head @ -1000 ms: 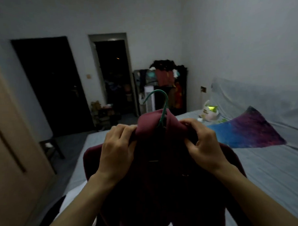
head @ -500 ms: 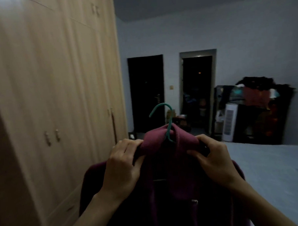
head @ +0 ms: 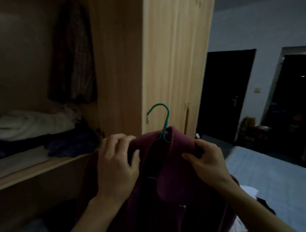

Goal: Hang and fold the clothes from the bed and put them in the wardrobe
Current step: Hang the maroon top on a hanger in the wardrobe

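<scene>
Maroon fleece jacket point(head: 178, 193) is held up on its teal wire hanger point(head: 164, 123), the left hand point(head: 116, 168) curled round the left shoulder of the garment and the right hand point(head: 208, 162) pinching the right shoulder, fingers point(head: 189, 156) pressed into the cloth; neither hand is free. The hook stands clear above the collar, just in front of the open light-wood wardrobe point(head: 172, 62), so this piece looks ready to hang and has not yet gone in. Inside, a dark patterned garment point(head: 72, 54) already hangs, and folded white and dark clothes point(head: 31, 124) lie stacked along the wooden shelf point(head: 42, 170). At the lower right edge of the grey-blue bed point(head: 273, 168) a few pale and dark pieces point(head: 252, 194) seem to wait, so I judge the task partly done.
</scene>
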